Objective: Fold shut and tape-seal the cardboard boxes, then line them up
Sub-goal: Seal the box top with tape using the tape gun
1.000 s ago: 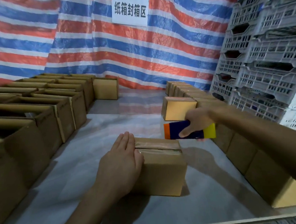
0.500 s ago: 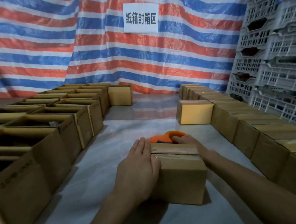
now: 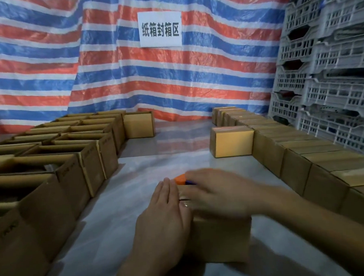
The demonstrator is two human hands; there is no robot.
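The right hand (image 3: 217,190) has dropped from mid-air onto the box (image 3: 222,239) top. The tape dispenser (image 3: 180,179) in its grip has travelled from the far right edge across to just beside the left hand (image 3: 164,219) fingertips, and is blurred.

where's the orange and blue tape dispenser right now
Head view, centre: the orange and blue tape dispenser sits at the far edge of the brown cardboard box, mostly under the right hand, just beyond the left hand.

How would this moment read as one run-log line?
step: tape-sealing | left hand: flat on cardboard box | right hand: holds tape dispenser on box top, blurred | sealed boxes: row at right
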